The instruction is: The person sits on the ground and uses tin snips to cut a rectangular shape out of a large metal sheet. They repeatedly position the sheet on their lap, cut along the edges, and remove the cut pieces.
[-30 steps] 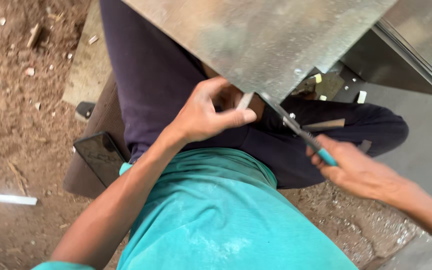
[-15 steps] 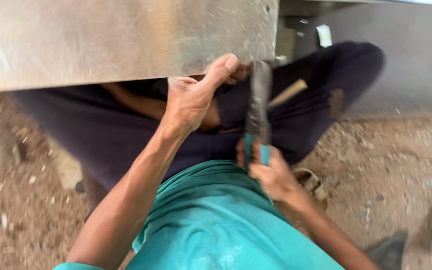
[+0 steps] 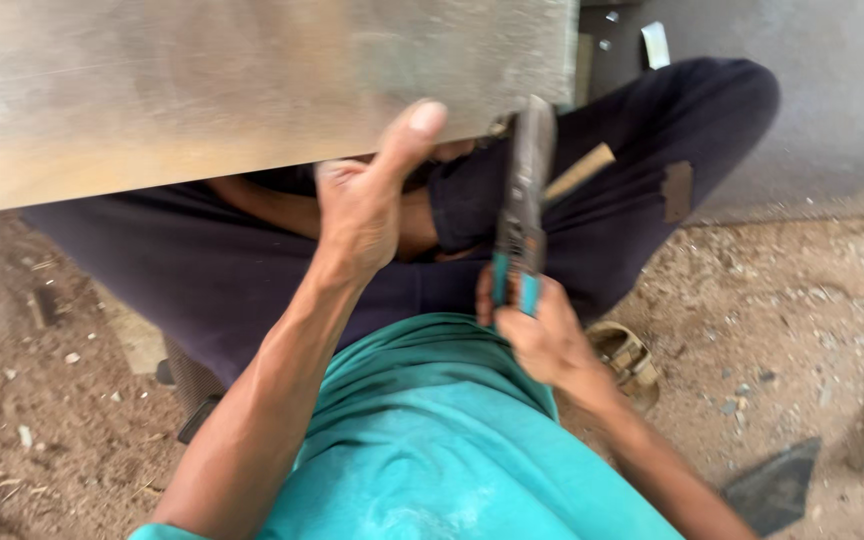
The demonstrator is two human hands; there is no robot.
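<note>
A large shiny metal sheet (image 3: 232, 85) lies across my lap, over dark trousers. My left hand (image 3: 372, 195) grips its near edge, thumb on top and fingers underneath. My right hand (image 3: 537, 330) holds tin snips (image 3: 522, 200) with teal handles. The grey blades point up at the sheet's near edge, close to its right corner. I cannot tell whether the blades touch the metal. My teal shirt fills the bottom of the view.
Dirt ground strewn with small chips and scraps surrounds me. A sandal (image 3: 627, 360) lies by my right side. A wooden handle (image 3: 577, 172) rests on my trouser leg. A dark metal offcut (image 3: 777, 485) sits at lower right. A grey sheet (image 3: 832, 90) lies at the back right.
The view has swung so the sheet now spans the top. My right hand came in from the right and turned the snips upright at the sheet's edge. My left hand keeps its hold.
</note>
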